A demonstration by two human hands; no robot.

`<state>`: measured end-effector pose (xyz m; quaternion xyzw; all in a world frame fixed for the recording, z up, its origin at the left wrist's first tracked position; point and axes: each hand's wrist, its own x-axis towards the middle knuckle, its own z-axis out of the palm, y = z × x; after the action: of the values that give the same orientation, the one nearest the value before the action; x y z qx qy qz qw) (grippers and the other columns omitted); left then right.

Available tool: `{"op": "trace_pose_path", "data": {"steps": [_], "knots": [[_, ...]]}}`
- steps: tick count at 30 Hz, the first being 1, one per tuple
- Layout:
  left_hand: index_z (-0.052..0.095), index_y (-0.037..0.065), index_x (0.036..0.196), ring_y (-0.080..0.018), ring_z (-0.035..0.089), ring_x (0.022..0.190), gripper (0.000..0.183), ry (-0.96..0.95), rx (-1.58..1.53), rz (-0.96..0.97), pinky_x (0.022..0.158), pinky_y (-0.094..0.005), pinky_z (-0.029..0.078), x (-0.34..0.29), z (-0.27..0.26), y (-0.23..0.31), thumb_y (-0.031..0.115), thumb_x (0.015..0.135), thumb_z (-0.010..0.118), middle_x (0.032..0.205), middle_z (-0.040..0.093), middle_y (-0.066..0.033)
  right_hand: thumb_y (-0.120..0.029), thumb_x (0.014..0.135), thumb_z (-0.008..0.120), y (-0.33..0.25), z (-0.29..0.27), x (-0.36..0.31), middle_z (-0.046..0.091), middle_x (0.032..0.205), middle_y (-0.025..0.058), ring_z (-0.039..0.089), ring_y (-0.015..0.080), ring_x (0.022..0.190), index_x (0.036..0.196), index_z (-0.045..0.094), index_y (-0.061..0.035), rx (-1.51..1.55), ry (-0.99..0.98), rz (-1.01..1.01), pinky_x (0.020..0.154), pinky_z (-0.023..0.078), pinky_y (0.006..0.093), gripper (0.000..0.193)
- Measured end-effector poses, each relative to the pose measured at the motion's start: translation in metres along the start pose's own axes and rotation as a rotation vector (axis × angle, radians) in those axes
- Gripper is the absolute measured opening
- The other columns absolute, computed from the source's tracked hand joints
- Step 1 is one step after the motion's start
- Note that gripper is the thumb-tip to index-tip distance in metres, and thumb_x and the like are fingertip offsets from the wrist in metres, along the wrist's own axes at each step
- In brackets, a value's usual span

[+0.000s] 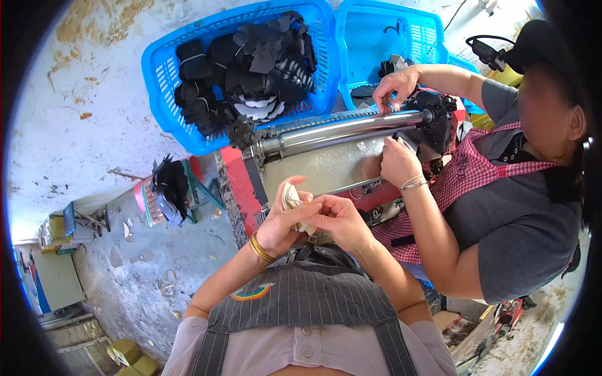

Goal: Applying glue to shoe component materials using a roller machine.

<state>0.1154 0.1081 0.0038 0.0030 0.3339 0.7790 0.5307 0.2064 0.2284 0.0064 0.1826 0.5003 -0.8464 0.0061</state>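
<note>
Blue plastic baskets (157,113): two, side by side behind the machine; the left one is heaped with flat black pieces (251,69), the right one holds fewer.
Machine: polished metal roller (357,133) above a smooth metal plate (313,172), on a red frame (241,182) with dark, grimy ends.
Wall: white (106,81), stained brown in patches.
Floor: grey (144,257), blotched, with scraps lying about; black pieces also lie on a stool (150,203) at left, and yellowish boxes (128,352) stand below.
Cream piece: folded (290,198), held above the near edge of the plate.
Left hand: fingers curled (280,229), grasping the cream piece; gold bangles at the wrist.
Right hand: thumb and fingertips together (342,220) against the piece's edge; cannot tell whether they pinch it.
Co-worker: one hand (396,88) by the roller, the other (401,164) at the plate.
Markings: rainbow motif (254,292) on the striped apron (313,297); marks on the red checked apron (454,169) are too small to read.
</note>
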Motion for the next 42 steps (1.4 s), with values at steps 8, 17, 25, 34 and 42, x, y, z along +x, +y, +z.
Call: {"op": "trace_pose_path", "data": {"steps": [8, 17, 25, 34, 42], "knots": [[0.043, 0.015, 0.112, -0.0126, 0.056, 0.070, 0.042, 0.160, 0.156, 0.131, 0.061, -0.0260, 0.048, -0.001, -0.024, 0.018, -0.002, 0.079, 0.062, 0.082, 0.053, -0.0001, -0.006, 0.084, 0.058, 0.009, -0.034, 0.007, 0.060, 0.072, 0.0039, 0.055, 0.0068, 0.059, 0.089, 0.060, 0.0024, -0.444, 0.445, -0.201, 0.053, 0.044, 0.0197, 0.010], [0.047, 0.010, 0.089, -0.0083, 0.054, 0.063, 0.030, 0.134, 0.135, -0.124, 0.055, -0.0238, 0.046, -0.011, -0.025, 0.032, 0.002, 0.073, 0.071, 0.074, 0.052, 0.0021, -0.005, 0.085, 0.055, 0.011, -0.050, 0.047, 0.061, 0.077, 0.0109, 0.060, 0.0129, 0.059, 0.098, 0.049, 0.0057, -0.364, 0.549, 0.061, 0.052, 0.052, 0.0233, 0.018], [0.054, 0.005, 0.083, -0.0090, 0.054, 0.062, 0.017, 0.496, 0.407, 0.042, 0.055, -0.0248, 0.044, -0.045, -0.071, 0.033, 0.004, 0.075, 0.069, 0.069, 0.054, 0.0006, -0.007, 0.085, 0.056, 0.004, -0.052, 0.026, 0.061, 0.074, 0.0050, 0.056, 0.0084, 0.057, 0.097, 0.053, 0.0029, -0.343, 0.465, 0.069, 0.050, 0.045, 0.0190, 0.016], [0.060, -0.001, 0.092, -0.0185, 0.063, 0.070, 0.016, 0.261, 0.149, -0.469, 0.055, -0.0313, 0.051, -0.013, -0.146, 0.007, 0.010, 0.082, 0.063, 0.084, 0.064, -0.0113, -0.007, 0.085, 0.054, 0.019, -0.038, 0.034, 0.062, 0.078, 0.0075, 0.059, 0.0113, 0.061, 0.100, 0.052, 0.0033, -0.303, 0.433, 0.017, 0.052, 0.047, 0.0215, 0.018], [0.060, 0.004, 0.086, -0.0131, 0.059, 0.063, 0.016, 0.366, 0.203, -0.296, 0.056, -0.0277, 0.047, -0.013, -0.133, -0.005, 0.007, 0.075, 0.071, 0.073, 0.061, -0.0030, -0.006, 0.086, 0.053, 0.022, -0.045, 0.031, 0.061, 0.080, 0.0079, 0.059, 0.0115, 0.062, 0.101, 0.052, 0.0039, -0.300, 0.484, 0.006, 0.054, 0.048, 0.0221, 0.017]]}}
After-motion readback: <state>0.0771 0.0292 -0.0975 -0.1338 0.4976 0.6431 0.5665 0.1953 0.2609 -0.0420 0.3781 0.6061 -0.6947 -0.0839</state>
